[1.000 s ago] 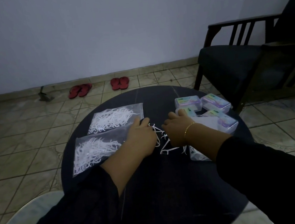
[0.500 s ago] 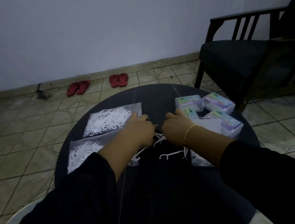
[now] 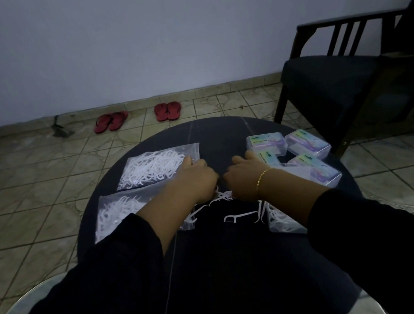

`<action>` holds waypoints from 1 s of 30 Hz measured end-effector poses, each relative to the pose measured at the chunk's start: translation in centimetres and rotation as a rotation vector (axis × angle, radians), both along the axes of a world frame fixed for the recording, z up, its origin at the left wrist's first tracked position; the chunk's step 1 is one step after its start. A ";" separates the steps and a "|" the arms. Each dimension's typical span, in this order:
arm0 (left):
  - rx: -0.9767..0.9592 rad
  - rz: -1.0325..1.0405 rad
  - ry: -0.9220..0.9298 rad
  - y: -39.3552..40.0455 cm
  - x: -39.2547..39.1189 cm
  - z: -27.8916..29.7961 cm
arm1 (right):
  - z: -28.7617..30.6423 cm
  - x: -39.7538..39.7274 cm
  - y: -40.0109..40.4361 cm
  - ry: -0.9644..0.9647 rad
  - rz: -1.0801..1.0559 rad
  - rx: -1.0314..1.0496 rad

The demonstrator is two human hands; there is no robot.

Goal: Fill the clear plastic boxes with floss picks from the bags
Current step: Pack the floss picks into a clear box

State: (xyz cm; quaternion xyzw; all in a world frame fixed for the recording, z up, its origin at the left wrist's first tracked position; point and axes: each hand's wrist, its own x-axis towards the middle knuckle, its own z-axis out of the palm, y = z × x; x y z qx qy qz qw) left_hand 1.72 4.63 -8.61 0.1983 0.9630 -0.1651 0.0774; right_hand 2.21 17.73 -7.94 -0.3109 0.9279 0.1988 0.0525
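Note:
Two clear bags of white floss picks lie on the left of the round dark table (image 3: 218, 134): a far bag (image 3: 150, 167) and a near bag (image 3: 118, 212). Several clear plastic boxes with coloured labels (image 3: 307, 145) cluster on the right. An open box holding picks (image 3: 281, 222) lies beside my right forearm. Loose floss picks (image 3: 234, 217) are scattered in the middle. My left hand (image 3: 196, 181) and my right hand (image 3: 245, 178) sit side by side over them, fingers curled down around picks that poke out from beneath. My fingertips are hidden.
A dark wooden armchair (image 3: 335, 83) stands close to the table's right side. Two pairs of red sandals (image 3: 110, 121) (image 3: 168, 110) and a small metal tool (image 3: 60, 128) lie on the tiled floor by the far wall.
Both hands have drawn closer together over the loose picks, and fewer picks show between them. The bags and boxes have not moved.

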 end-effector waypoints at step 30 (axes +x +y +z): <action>0.889 0.143 0.115 1.5 3.7 3.2 | 7.5 5.1 8.6 0.236 -0.263 -0.343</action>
